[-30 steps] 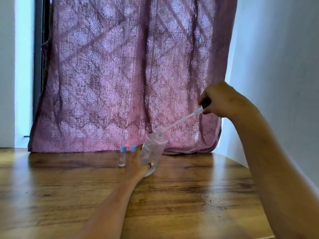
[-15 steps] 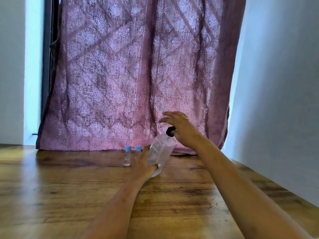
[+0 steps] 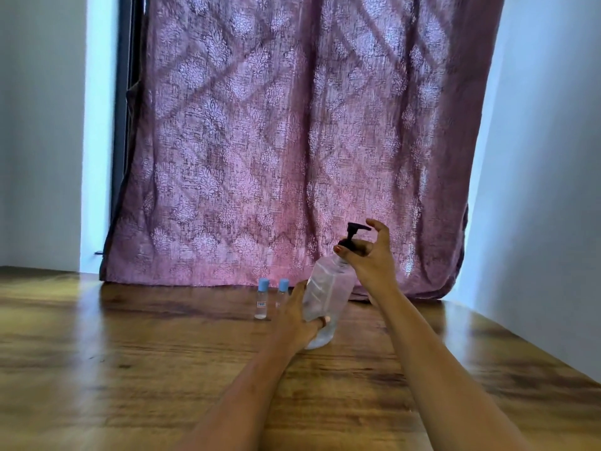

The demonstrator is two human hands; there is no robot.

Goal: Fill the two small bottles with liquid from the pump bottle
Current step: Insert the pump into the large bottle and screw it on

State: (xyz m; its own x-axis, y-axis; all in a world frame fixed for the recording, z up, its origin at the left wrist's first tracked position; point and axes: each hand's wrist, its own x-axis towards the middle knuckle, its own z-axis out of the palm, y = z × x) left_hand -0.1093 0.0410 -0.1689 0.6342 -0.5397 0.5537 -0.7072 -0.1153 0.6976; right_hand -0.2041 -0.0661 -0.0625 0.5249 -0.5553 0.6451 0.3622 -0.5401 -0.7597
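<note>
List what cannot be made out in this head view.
- Second small bottle: its lower body is hidden behind the left hand.
- First small bottle: label print too small to read.
- Pump bottle: neck hidden by the right hand; liquid level unclear through clear plastic.

Second small bottle [image 3: 283, 285] half behind hand

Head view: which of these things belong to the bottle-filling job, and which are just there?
Job: clear plastic pump bottle with black pump head; two small clear blue-capped bottles; left hand; right hand.

Just there: patterned mauve curtain; wooden table.
</note>
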